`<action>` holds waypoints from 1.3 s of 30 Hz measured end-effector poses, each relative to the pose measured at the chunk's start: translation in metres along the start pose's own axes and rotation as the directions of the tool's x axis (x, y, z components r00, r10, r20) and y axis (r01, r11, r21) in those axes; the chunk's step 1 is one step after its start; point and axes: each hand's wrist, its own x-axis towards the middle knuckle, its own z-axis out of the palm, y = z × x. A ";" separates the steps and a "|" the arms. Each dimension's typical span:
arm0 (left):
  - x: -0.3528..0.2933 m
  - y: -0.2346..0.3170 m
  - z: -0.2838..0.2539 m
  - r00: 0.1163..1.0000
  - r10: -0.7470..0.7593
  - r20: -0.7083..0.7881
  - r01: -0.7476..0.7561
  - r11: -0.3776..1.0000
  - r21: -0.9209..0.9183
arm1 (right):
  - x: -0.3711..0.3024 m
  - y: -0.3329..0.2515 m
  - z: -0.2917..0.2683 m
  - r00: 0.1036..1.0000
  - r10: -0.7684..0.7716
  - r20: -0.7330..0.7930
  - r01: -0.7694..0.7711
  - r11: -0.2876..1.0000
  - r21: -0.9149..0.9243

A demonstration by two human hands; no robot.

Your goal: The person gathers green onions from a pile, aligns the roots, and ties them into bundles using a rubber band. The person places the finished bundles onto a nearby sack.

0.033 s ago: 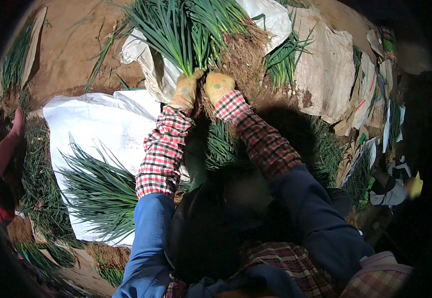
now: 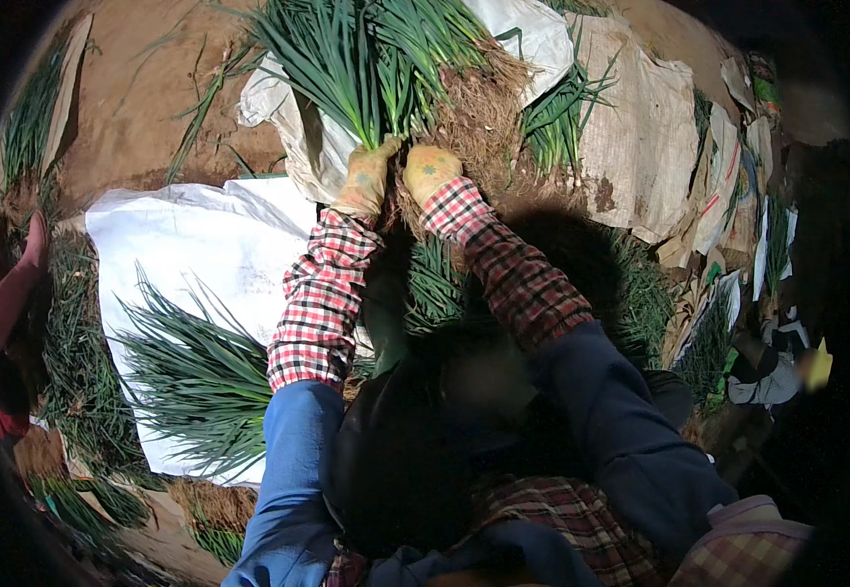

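A thick bunch of spring onions (image 2: 337, 73) lies ahead of me, green leaves pointing away and pale stalk bases toward my hands. My left hand (image 2: 366, 174), in a yellowish patterned glove, is closed around the stalk bases. Beside it my right hand (image 2: 432, 166), gloved alike, is curled closed next to the brown stringy roots (image 2: 484, 108). Its fingertips are turned away, so what they hold is hidden. A white sack (image 2: 303, 137) lies under the bunch. More spring onions (image 2: 195, 377) rest on a white sheet (image 2: 190, 245) by my left forearm.
Brown soil (image 2: 141, 98) shows at the far left. A beige woven sack (image 2: 635, 137) lies right of the roots, over more onions. Onion heaps (image 2: 83, 352) flank the sheet. Another person's pinkish boot (image 2: 19, 284) is at the left edge. Dark shadow covers the area before my body.
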 end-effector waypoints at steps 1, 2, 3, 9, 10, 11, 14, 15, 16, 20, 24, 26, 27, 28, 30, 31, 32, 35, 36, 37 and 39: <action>-0.003 0.006 -0.002 0.998 -0.046 -0.030 0.051 0.981 0.186 | -0.001 0.002 0.002 1.000 0.017 -0.024 -0.016 0.998 0.059; -0.007 0.009 -0.003 0.998 -0.055 -0.013 0.056 0.989 0.140 | -0.003 0.003 0.004 0.998 0.035 -0.046 -0.029 0.993 0.117; -0.015 0.015 0.003 0.998 -0.059 0.005 0.059 0.994 0.090 | -0.005 0.006 0.004 0.996 0.052 -0.070 -0.040 0.984 0.171; -0.088 0.022 0.023 0.988 0.118 0.095 -0.100 0.979 -0.175 | -0.077 -0.020 -0.052 0.955 0.018 -0.297 0.095 0.927 0.364; -0.103 0.017 0.025 0.967 0.239 0.093 -0.227 0.966 -0.126 | -0.088 -0.026 -0.056 0.935 -0.031 -0.353 0.175 0.907 0.384; -0.118 0.010 0.027 0.931 0.354 0.091 -0.348 0.934 -0.079 | -0.098 -0.031 -0.058 0.897 -0.063 -0.437 0.257 0.880 0.401; -0.152 0.014 0.027 0.995 0.097 -0.039 -0.103 0.965 -0.239 | -0.128 -0.041 -0.058 0.895 -0.077 -0.439 0.248 0.905 0.347; -0.160 0.016 0.028 0.996 -0.003 -0.084 -0.019 0.966 -0.260 | -0.131 -0.040 -0.050 0.907 -0.108 -0.408 0.254 0.912 0.322; -0.153 0.000 0.019 0.993 0.020 -0.120 -0.056 0.951 -0.304 | -0.133 -0.039 -0.040 0.917 -0.138 -0.375 0.259 0.919 0.297; -0.129 -0.017 0.000 0.986 0.041 -0.162 -0.067 0.986 -0.155 | -0.124 -0.031 -0.022 0.959 -0.113 -0.259 0.219 0.878 0.425; -0.127 -0.004 -0.002 0.993 -0.037 -0.108 0.025 0.994 -0.107 | -0.077 -0.011 -0.029 0.990 -0.015 0.138 -0.139 -0.072 0.988; -0.126 -0.006 -0.001 0.992 -0.006 -0.127 -0.007 0.994 -0.108 | -0.055 -0.016 -0.035 0.947 -0.023 0.321 -0.322 -0.117 0.940; -0.126 -0.007 0.000 0.992 0.024 -0.127 -0.039 0.992 -0.117 | -0.051 -0.019 -0.030 0.933 -0.028 0.360 -0.359 -0.178 0.916; -0.127 -0.008 -0.001 0.990 0.054 -0.128 -0.071 0.989 -0.126 | -0.047 -0.022 -0.020 0.917 -0.036 0.398 -0.395 -0.238 0.888; -0.126 -0.009 -0.010 0.992 -0.014 -0.123 -0.004 0.990 -0.142 | -0.049 -0.030 -0.005 0.886 -0.024 0.462 -0.425 -0.440 0.791; -0.128 -0.006 -0.012 0.989 -0.070 -0.129 0.049 0.987 -0.154 | -0.056 -0.035 0.001 0.870 -0.005 0.492 -0.405 -0.575 0.711; -0.130 -0.005 -0.016 0.983 -0.126 -0.133 0.103 0.981 -0.166 | -0.061 -0.036 0.009 0.851 0.012 0.524 -0.370 -0.695 0.616; -0.127 -0.013 -0.027 0.992 -0.125 -0.030 0.114 0.960 -0.254 | -0.050 -0.029 0.066 0.825 -0.066 0.561 -0.323 -0.869 0.374; -0.128 -0.010 -0.030 0.989 -0.146 0.002 0.140 0.943 -0.303 | -0.047 -0.030 0.067 0.814 -0.075 0.576 -0.294 -0.908 0.298; -0.129 -0.008 -0.035 0.985 -0.169 -0.010 0.159 0.940 -0.301 | -0.054 -0.035 0.049 0.844 -0.105 0.526 -0.374 -0.819 0.435; -0.127 -0.006 -0.041 0.975 -0.220 -0.015 0.206 0.933 -0.294 | -0.060 -0.036 0.016 0.827 -0.110 0.551 -0.512 -0.554 0.657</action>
